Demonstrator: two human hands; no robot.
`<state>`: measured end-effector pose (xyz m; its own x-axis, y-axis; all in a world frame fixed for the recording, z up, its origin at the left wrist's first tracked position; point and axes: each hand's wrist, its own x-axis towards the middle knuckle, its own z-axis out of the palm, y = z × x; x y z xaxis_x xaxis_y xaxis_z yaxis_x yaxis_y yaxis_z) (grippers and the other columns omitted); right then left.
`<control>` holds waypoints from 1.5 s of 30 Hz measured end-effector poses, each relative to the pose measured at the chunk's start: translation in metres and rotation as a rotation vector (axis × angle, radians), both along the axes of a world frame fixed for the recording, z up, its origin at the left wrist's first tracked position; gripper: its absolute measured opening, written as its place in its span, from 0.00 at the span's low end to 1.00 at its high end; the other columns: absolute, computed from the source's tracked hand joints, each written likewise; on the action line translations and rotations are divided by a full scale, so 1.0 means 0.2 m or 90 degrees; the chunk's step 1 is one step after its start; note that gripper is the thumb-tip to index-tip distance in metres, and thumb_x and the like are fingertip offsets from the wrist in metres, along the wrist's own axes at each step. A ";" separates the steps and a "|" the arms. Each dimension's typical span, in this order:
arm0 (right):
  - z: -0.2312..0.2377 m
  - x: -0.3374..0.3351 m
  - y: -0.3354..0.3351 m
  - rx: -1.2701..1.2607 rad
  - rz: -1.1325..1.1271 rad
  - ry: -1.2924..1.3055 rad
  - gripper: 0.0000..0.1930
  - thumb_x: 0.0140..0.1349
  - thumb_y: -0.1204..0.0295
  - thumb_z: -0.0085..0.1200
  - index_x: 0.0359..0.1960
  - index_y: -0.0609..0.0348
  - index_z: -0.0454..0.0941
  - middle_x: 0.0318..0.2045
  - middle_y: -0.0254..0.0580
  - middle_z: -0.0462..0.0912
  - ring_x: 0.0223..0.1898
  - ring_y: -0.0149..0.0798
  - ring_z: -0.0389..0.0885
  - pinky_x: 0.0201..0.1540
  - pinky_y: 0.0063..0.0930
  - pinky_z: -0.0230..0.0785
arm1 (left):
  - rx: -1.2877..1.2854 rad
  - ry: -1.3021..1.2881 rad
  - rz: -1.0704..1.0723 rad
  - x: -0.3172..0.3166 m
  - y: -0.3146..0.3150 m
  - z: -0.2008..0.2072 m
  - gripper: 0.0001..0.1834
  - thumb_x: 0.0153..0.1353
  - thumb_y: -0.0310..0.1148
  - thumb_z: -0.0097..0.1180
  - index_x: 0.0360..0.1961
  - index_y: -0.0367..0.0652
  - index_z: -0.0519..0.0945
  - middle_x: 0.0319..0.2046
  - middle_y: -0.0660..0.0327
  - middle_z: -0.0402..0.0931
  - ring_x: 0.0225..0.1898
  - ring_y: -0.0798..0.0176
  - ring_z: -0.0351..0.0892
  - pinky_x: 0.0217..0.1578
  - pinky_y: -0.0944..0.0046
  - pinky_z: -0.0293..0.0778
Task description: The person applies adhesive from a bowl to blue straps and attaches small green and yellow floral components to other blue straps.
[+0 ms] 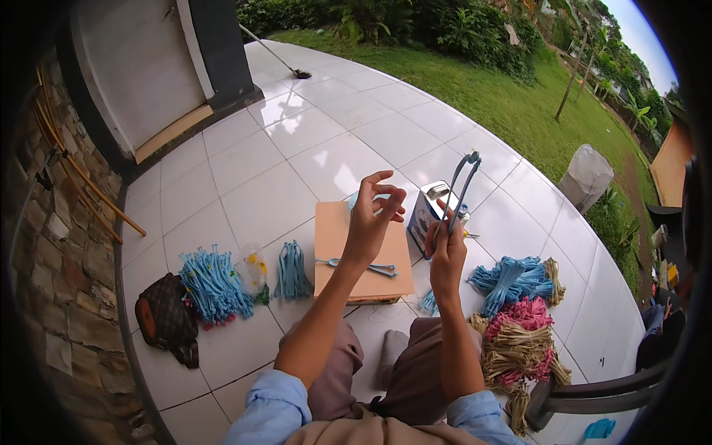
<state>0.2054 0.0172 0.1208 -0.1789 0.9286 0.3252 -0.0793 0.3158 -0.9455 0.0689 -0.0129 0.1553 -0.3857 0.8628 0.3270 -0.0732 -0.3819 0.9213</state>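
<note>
Person sits on a white tiled floor (245,185) outdoors, knees bent, blue sleeves rolled back.

Right hand (447,248) is raised in front of the chest, fingers closed around the lower ends of a blue-grey loop (461,185) of strap or cord. The loop stands upright above the fist, its top bend reaching well above the fingertips.

Left hand (373,219) is lifted beside it, a little apart, wide open: fingers spread and curled, thumb out. It holds nothing that can be made out; whether a thin strand runs to it cannot be told.

Below the hands, a flat tan cardboard box (334,245) lies on the tiles in front of the knees. A pair of thin blue-grey strands (363,266) rests across its top. Behind the box, just beside its far right corner, stands a metal can (430,208) with a blue and white label.

Left of the box: a small bundle of blue strands (292,271), then a clear plastic bag (254,271) with yellow bits inside, then a larger heap of blue strands (213,285), then a brown handbag (165,319) near the stone wall (55,282).

Right of the knees: a pile of blue strands (515,278), with pink ones (526,315) and straw-coloured ones (515,356) stacked nearer the person.

A dark chair arm (601,393) shows at lower right. Lawn (482,89) lies beyond the tiles; a broom (278,55) lies on the far floor.
</note>
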 end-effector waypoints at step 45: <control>-0.84 0.05 0.81 -0.364 0.510 -0.044 0.55 0.49 0.86 0.55 0.67 0.41 0.24 0.30 0.43 0.70 0.22 0.33 0.74 0.21 0.26 0.70 | -0.339 0.546 -0.167 -0.47 0.17 -0.84 0.23 0.50 0.18 0.55 0.45 0.57 0.81 0.27 0.64 0.57 0.28 0.67 0.63 0.32 0.70 0.69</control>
